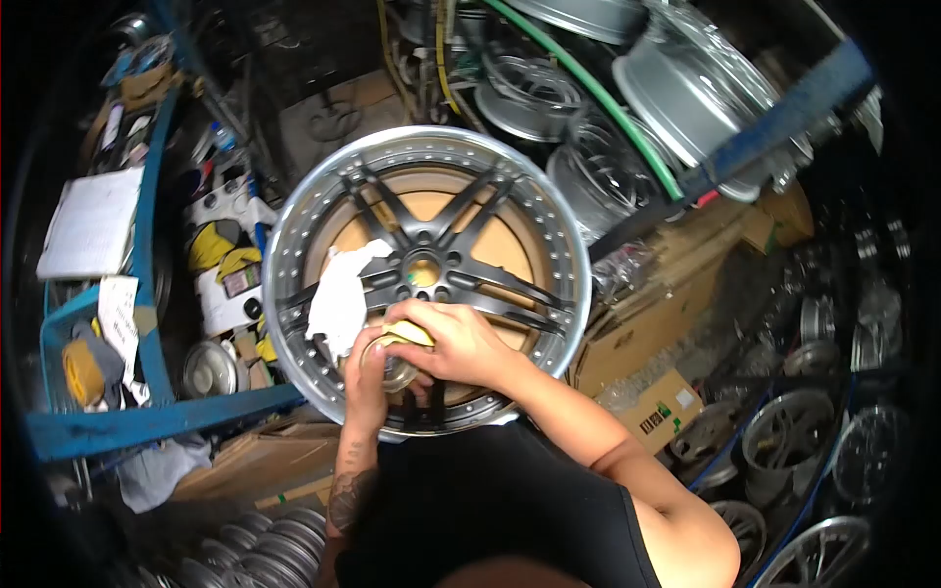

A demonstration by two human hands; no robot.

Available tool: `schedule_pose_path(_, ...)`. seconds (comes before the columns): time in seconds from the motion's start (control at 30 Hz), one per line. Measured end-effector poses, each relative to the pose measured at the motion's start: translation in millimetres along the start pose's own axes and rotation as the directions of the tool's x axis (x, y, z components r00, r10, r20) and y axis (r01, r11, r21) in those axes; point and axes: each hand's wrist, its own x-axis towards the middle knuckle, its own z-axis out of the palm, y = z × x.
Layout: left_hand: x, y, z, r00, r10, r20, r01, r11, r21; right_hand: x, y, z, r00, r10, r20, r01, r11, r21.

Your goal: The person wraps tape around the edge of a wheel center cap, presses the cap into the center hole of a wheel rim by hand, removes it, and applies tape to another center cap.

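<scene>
A large alloy wheel (574, 294) with dark spokes and a bright silver lip lies face up in front of me. Over its near part, my left hand (365, 387) is wrapped round a small clear container (400, 374). My right hand (453, 341) grips a yellow pad (410, 333) at the container's top; whether it is sponge or cloth I cannot make out. A crumpled white cloth (338, 299) is draped on the spokes at the left, close to my left hand. My fingers partly hide the container and the pad.
Blue shelving (147, 216) at the left holds papers (93, 223), gloves and tape. More wheels (686, 88) are stacked at upper right, behind a blue bar (784, 113) and a green hose (588, 83). Cardboard (627, 343) and racked wheels (789, 431) stand at the right.
</scene>
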Motion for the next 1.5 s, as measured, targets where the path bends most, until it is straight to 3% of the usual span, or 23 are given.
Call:
schedule_pose_path(0.03,-1.9,-1.5,-0.8,1.000,-0.011,-0.004,0.011,1.000,-0.006,0.8,2.5,-3.5,0.997,0.059,0.056,-0.063,0.994,0.089)
schedule_pose_path(0.07,-0.6,-16.0,-11.6,0.997,0.081,-0.011,-0.079,0.994,0.080,-1.6,8.1,-1.2,0.990,0.111,0.088,-0.118,0.990,0.076)
schedule_pose_path(0.1,4.6,-41.5,-27.8,0.984,0.177,-0.014,-0.172,0.971,0.169,-3.4,8.4,-0.7,0.990,0.111,0.091,-0.113,0.993,0.017)
schedule_pose_path(0.17,6.9,-46.5,-31.2,0.981,0.194,-0.017,-0.190,0.970,0.149,-8.0,7.2,2.7,0.988,0.107,0.109,-0.097,0.990,-0.098)
schedule_pose_path(0.23,-2.2,-17.9,-9.1,1.000,0.027,-0.012,-0.028,0.997,-0.070,-15.5,7.0,7.5,0.994,0.032,0.105,-0.006,0.973,-0.232)
schedule_pose_path(0.33,2.2,-5.1,1.3,1.000,-0.026,-0.006,0.026,1.000,-0.014,-27.0,8.4,12.9,0.996,-0.066,0.056,0.080,0.944,-0.321)
schedule_pose_path(0.37,1.4,-3.6,2.0,0.999,-0.050,-0.011,0.050,0.999,0.003,-27.5,10.4,11.8,1.000,-0.026,-0.016,0.023,0.983,-0.184)
schedule_pose_path(0.4,5.1,-30.4,2.0,0.979,0.060,-0.195,-0.067,0.997,-0.032,-24.9,13.1,10.0,0.997,0.020,-0.077,-0.023,0.999,-0.033)
schedule_pose_path(0.43,2.9,-13.6,4.9,0.997,0.019,-0.070,-0.026,0.994,-0.106,-22.0,15.6,9.4,0.989,0.074,-0.125,-0.057,0.990,0.130)
schedule_pose_path(0.5,10.2,-30.2,-1.6,0.981,0.151,-0.125,-0.152,0.988,-0.001,-27.3,20.4,8.9,0.962,0.263,-0.073,-0.209,0.883,0.420)
schedule_pose_path(0.57,11.7,-25.1,10.2,0.983,0.064,-0.169,-0.091,0.984,-0.153,-28.1,13.6,4.1,0.924,0.381,0.038,-0.366,0.852,0.373)
schedule_pose_path(0.67,12.0,-26.7,12.7,0.977,0.127,-0.173,-0.123,0.992,0.033,-23.6,14.9,12.8,0.985,0.077,-0.156,-0.063,0.993,0.096)
schedule_pose_path(0.83,10.8,-29.3,12.9,0.963,0.194,-0.188,-0.149,0.962,0.230,-19.0,12.1,21.4,0.985,0.064,-0.160,-0.066,0.998,-0.006)
schedule_pose_path(0.87,12.3,-35.1,9.5,0.945,0.274,-0.177,-0.203,0.919,0.338,-17.0,10.7,21.4,0.984,0.055,-0.168,-0.060,0.998,-0.024)
schedule_pose_path(0.93,7.0,-16.8,15.7,0.974,0.147,-0.175,-0.129,0.985,0.111,-15.0,12.6,13.0,0.974,0.225,-0.029,-0.216,0.958,0.191)
schedule_pose_path(1.0,5.4,-19.4,13.9,0.984,0.092,-0.150,-0.096,0.995,-0.016,-11.9,10.6,6.4,0.972,0.236,-0.005,-0.226,0.937,0.268)
schedule_pose_path(1.1,1.9,-24.6,12.6,0.995,0.029,-0.099,-0.044,0.986,-0.162,-12.3,16.6,17.5,0.987,0.052,-0.150,-0.052,0.999,0.006)
schedule_pose_path(1.23,4.5,-25.9,4.1,0.998,0.060,-0.018,-0.063,0.975,-0.212,-15.5,15.5,27.4,0.981,0.129,-0.142,-0.140,0.988,-0.071)
schedule_pose_path(1.3,5.9,-21.5,1.8,0.998,0.062,0.010,-0.058,0.972,-0.227,-13.8,10.9,24.6,0.970,0.186,-0.158,-0.179,0.982,0.057)
schedule_pose_path(1.37,5.8,-12.4,5.7,0.998,-0.025,-0.064,-0.001,0.929,-0.369,-16.4,9.3,19.4,0.941,0.311,-0.135,-0.273,0.931,0.241)
schedule_pose_path(1.4,6.0,-8.4,6.7,0.993,-0.067,-0.097,0.018,0.898,-0.439,-20.0,8.4,17.6,0.943,0.284,-0.176,-0.235,0.938,0.256)
schedule_pose_path(1.5,5.1,-12.3,-4.2,0.988,-0.115,-0.107,0.039,0.840,-0.541,-26.6,-3.0,6.6,0.987,-0.048,-0.152,0.074,0.983,0.168)
